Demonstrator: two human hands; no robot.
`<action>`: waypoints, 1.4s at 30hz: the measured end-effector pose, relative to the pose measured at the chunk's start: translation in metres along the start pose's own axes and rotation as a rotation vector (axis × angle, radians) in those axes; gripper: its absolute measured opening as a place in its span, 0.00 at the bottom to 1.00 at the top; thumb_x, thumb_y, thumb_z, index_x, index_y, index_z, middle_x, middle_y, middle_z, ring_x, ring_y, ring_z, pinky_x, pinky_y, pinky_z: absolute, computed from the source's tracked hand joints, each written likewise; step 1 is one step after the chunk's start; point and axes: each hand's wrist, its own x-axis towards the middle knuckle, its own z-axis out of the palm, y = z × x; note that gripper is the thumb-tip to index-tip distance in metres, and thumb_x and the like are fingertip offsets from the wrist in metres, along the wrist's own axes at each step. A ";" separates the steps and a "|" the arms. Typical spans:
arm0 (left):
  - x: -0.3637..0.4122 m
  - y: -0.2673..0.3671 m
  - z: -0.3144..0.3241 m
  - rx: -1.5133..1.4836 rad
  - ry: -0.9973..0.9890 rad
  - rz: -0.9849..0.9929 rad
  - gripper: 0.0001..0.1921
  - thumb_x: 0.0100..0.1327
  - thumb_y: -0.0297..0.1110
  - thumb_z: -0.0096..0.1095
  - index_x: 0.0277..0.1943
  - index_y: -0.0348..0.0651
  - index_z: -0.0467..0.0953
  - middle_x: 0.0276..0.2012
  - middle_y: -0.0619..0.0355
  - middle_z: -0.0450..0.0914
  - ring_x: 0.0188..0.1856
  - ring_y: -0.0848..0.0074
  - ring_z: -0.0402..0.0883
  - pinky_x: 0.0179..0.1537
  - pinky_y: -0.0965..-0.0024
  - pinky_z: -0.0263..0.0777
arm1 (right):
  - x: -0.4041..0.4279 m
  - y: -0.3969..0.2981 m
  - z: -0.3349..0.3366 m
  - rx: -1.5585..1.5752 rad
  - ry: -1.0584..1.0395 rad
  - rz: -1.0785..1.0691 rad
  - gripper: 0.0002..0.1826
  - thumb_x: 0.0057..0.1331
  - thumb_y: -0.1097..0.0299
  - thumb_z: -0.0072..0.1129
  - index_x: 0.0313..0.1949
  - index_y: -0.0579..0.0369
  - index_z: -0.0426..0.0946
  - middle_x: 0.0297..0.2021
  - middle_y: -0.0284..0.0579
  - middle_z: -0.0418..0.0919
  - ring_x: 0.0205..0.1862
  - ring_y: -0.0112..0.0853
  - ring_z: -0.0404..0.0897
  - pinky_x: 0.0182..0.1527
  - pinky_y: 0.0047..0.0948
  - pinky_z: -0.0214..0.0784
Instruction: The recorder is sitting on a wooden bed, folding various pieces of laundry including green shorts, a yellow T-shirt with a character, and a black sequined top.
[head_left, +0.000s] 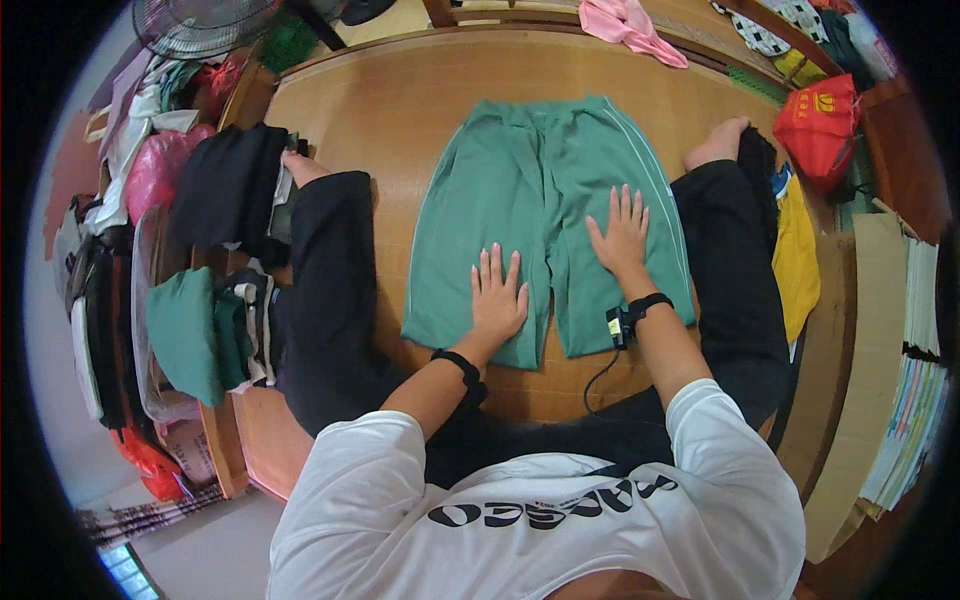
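Observation:
Green trousers with white piping down the side lie spread on the wooden board between my legs, the waistband at the far side. My left hand rests flat on the lower part of one trouser leg, fingers apart and pointing away from me. Farther up on the other trouser leg lies my right hand, palm down with its fingers spread. Both wrists wear black bands; a small device with a cable sits at the right one. Neither hand grips the cloth.
On the left are folded black clothes and a folded green garment. A yellow garment and a red bag lie to the right, near cardboard and stacked books. Pink cloth hangs over the far rail.

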 end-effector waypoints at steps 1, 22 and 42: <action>0.001 -0.004 -0.003 0.002 0.011 -0.007 0.30 0.59 0.41 0.50 0.64 0.46 0.56 0.66 0.43 0.49 0.66 0.50 0.49 0.63 0.49 0.45 | 0.001 0.001 0.001 0.002 0.006 -0.011 0.39 0.61 0.45 0.45 0.65 0.55 0.51 0.67 0.48 0.46 0.68 0.47 0.41 0.67 0.48 0.31; 0.015 -0.038 -0.137 -0.693 -0.612 -0.325 0.16 0.60 0.39 0.51 0.38 0.33 0.76 0.28 0.49 0.79 0.30 0.70 0.77 0.33 0.67 0.70 | -0.058 -0.181 -0.094 0.798 -0.758 -0.291 0.32 0.45 0.51 0.69 0.42 0.62 0.71 0.32 0.53 0.78 0.36 0.45 0.77 0.38 0.38 0.69; 0.261 -0.105 -0.034 -0.841 -0.146 -0.643 0.45 0.39 0.58 0.70 0.47 0.18 0.69 0.45 0.33 0.74 0.49 0.54 0.76 0.45 0.56 0.71 | -0.042 -0.102 -0.187 1.060 -1.260 -0.024 0.11 0.52 0.69 0.54 0.17 0.63 0.71 0.13 0.36 0.71 0.15 0.20 0.71 0.18 0.20 0.62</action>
